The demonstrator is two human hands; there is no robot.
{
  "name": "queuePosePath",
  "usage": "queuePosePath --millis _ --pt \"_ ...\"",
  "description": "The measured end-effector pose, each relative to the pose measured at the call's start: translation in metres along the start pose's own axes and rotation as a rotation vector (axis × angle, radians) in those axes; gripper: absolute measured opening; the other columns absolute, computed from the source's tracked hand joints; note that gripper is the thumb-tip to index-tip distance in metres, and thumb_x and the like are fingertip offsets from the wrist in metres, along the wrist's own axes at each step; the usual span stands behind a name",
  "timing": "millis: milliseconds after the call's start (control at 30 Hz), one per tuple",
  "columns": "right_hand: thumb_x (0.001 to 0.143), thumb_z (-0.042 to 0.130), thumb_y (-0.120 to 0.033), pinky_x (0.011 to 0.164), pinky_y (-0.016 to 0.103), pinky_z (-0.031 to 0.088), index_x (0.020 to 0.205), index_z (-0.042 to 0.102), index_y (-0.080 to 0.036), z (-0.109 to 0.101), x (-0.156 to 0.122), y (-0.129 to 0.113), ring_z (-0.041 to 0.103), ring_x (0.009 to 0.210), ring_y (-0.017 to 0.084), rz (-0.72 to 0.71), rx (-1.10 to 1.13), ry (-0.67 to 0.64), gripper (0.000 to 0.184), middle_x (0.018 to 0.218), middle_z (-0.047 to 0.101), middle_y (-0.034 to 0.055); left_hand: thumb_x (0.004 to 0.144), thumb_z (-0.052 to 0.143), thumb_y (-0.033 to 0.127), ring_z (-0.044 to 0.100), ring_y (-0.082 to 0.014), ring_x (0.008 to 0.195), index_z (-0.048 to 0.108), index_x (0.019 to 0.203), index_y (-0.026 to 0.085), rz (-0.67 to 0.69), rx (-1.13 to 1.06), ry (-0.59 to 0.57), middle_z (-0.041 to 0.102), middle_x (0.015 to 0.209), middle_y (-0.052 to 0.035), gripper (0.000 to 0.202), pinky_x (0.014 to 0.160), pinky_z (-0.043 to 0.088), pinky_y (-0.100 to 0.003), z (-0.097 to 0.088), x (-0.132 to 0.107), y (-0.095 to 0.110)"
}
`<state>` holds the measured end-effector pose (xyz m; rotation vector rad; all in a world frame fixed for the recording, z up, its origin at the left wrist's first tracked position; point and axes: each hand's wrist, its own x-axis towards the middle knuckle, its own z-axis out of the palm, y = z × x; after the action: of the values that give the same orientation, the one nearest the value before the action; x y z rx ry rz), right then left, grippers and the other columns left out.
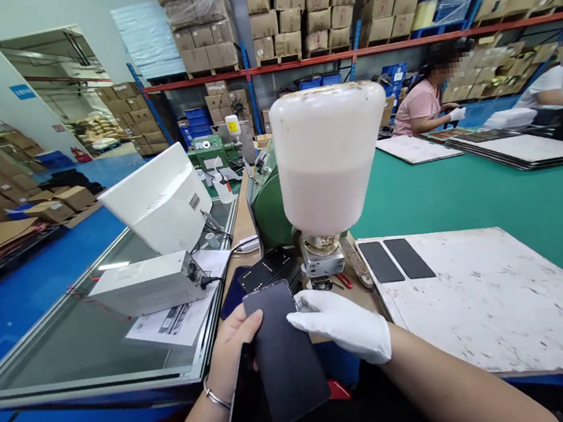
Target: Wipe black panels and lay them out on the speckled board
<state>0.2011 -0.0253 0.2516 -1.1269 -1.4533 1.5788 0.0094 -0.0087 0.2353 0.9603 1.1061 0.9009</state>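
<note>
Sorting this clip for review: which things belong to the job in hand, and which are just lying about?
In use: dark phone-shaped panel, held by bare left hand, touched by white-gloved right hand.
Lying about: red-handled pliers; two black panels on a white board.

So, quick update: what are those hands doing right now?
Bare left hand holding black phone panel. White-gloved right hand at its edge. Green machine just beyond.

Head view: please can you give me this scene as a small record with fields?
Left hand: holds black panel; silver bracelet
Right hand: white glove; touches panel's edge
Nearby: white board with two dark strips; white jar on green machine
Rest: co-worker at green bench; cartons
</note>
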Motion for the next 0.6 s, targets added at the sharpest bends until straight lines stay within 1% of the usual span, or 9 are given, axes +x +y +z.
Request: queuePosePath --millis 67,133,200,267,333,433,500,533,600 --pt "0.075 0.062 -0.047 0.073 0.030 0.046 0.086 0.061 -0.018 -0.001 0.004 0.001 0.057 0.082 0.019 -0.022 -0.041 0.018 0.031 0.083 0.064 0.0018 0.067 0.069 0.041 0.044 -0.0081 0.034 0.066 0.098 0.015 0.000 0.022 -0.002 0.058 0.048 0.0012 0.041 0.033 0.033 -0.018 -0.004 -0.006 0.000" --pt "0.072 0.066 -0.047 0.070 0.028 0.046 0.085 0.061 -0.017 -0.005 0.005 0.000 0.056 0.077 0.017 -0.020 -0.049 0.016 0.033 0.078 0.062 0.0009 0.065 0.071 0.040 0.050 -0.0104 0.040 0.069 0.090 0.013 0.013 0.047 -0.036 0.063 0.055 -0.0025 0.037 0.036 0.035 -0.018 -0.001 -0.010 -0.001" --pt "0.069 0.069 -0.047 0.064 0.026 0.044 0.087 0.060 -0.016 -0.009 0.003 -0.002 0.054 0.070 0.015 0.013 -0.062 -0.006 0.037 0.074 0.061 0.0003 0.065 0.071 0.036 0.055 -0.0128 0.051 0.070 0.080 0.012 0.045 0.067 -0.117 0.066 0.062 -0.0044 0.028 0.046 0.043 -0.021 0.005 -0.009 -0.003" --pt "0.067 0.070 -0.045 0.060 0.024 0.043 0.089 0.059 -0.014 -0.013 -0.003 -0.003 0.054 0.066 0.013 0.043 -0.073 -0.029 0.039 0.074 0.059 0.0001 0.068 0.070 0.034 0.058 -0.0144 0.059 0.070 0.073 0.012 0.064 0.080 -0.203 0.067 0.066 -0.0046 0.022 0.057 0.047 -0.024 0.013 -0.007 -0.006" --pt "0.068 0.070 -0.044 0.060 0.024 0.043 0.094 0.058 -0.014 -0.019 -0.012 0.000 0.055 0.068 0.013 0.046 -0.045 -0.018 0.041 0.078 0.061 0.0016 0.070 0.069 0.033 0.059 -0.0151 0.062 0.070 0.076 0.012 0.056 0.079 -0.254 0.068 0.069 -0.0046 0.021 0.060 0.047 -0.025 0.021 -0.003 -0.010" --pt "0.075 0.063 -0.045 0.070 0.027 0.045 0.100 0.057 -0.015 -0.036 -0.027 0.013 0.058 0.081 0.017 0.025 -0.026 0.069 0.040 0.091 0.063 0.0053 0.071 0.068 0.034 0.057 -0.0124 0.054 0.070 0.087 0.015 0.027 0.060 -0.238 0.067 0.066 -0.0031 0.025 0.051 0.045 -0.022 0.032 0.001 -0.015" --pt "0.081 0.054 -0.047 0.074 0.029 0.045 0.097 0.059 -0.016 -0.052 -0.034 0.028 0.059 0.084 0.018 0.040 -0.191 0.143 0.036 0.092 0.065 0.0056 0.071 0.068 0.034 0.049 -0.0083 0.041 0.069 0.091 0.016 0.003 0.051 -0.200 0.064 0.055 0.0000 0.028 0.041 0.038 -0.019 0.038 0.002 -0.017" --pt "0.083 0.050 -0.049 0.074 0.029 0.045 0.094 0.060 -0.017 -0.061 -0.035 0.038 0.059 0.083 0.018 0.076 -0.340 0.177 0.035 0.090 0.065 0.0050 0.070 0.068 0.034 0.044 -0.0068 0.036 0.069 0.091 0.016 -0.008 0.047 -0.179 0.061 0.051 0.0015 0.029 0.036 0.034 -0.018 0.040 0.002 -0.018" --pt "0.083 0.048 -0.049 0.070 0.029 0.044 0.088 0.063 -0.018 -0.077 -0.030 0.058 0.061 0.077 0.018 0.200 -0.669 0.238 0.035 0.084 0.067 0.0043 0.067 0.069 0.035 0.040 -0.0057 0.032 0.069 0.090 0.015 -0.027 0.031 -0.145 0.058 0.046 0.0029 0.030 0.031 0.028 -0.017 0.043 0.003 -0.021"
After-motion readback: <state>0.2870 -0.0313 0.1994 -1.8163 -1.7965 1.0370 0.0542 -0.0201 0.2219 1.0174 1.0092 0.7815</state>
